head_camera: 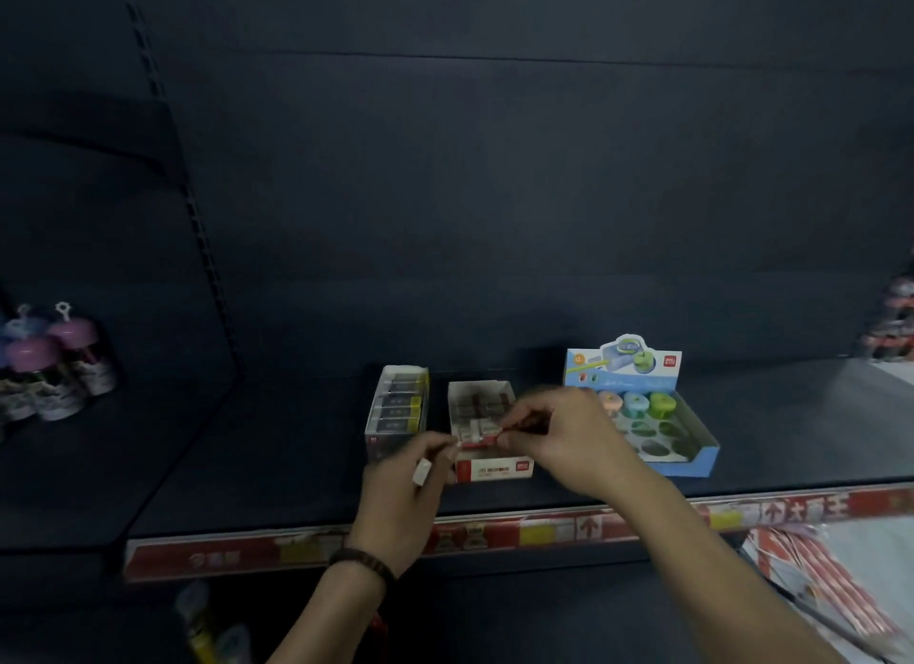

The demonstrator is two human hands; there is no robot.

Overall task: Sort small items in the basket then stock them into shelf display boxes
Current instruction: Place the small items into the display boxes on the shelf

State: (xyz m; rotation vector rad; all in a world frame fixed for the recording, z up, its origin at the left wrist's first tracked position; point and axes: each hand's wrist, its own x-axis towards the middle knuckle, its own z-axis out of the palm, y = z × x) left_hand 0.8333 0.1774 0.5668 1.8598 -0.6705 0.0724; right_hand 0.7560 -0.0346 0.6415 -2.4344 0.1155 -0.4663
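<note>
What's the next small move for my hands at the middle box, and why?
Probably press the small item pinched in your right hand down into the front row of the red-and-white box: it sits right at that row's edge, and your left hand holds another white piece waiting.

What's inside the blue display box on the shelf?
Pink, blue and green round items in the back row, empty slots in front. The right hand hides its left corner.

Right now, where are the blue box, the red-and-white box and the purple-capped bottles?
blue display box (692,464), head view, on its front wall.
red-and-white display box (494,468), head view, on its front label.
purple-capped bottles (34,354), head view, on the front bottle's cap.
</note>
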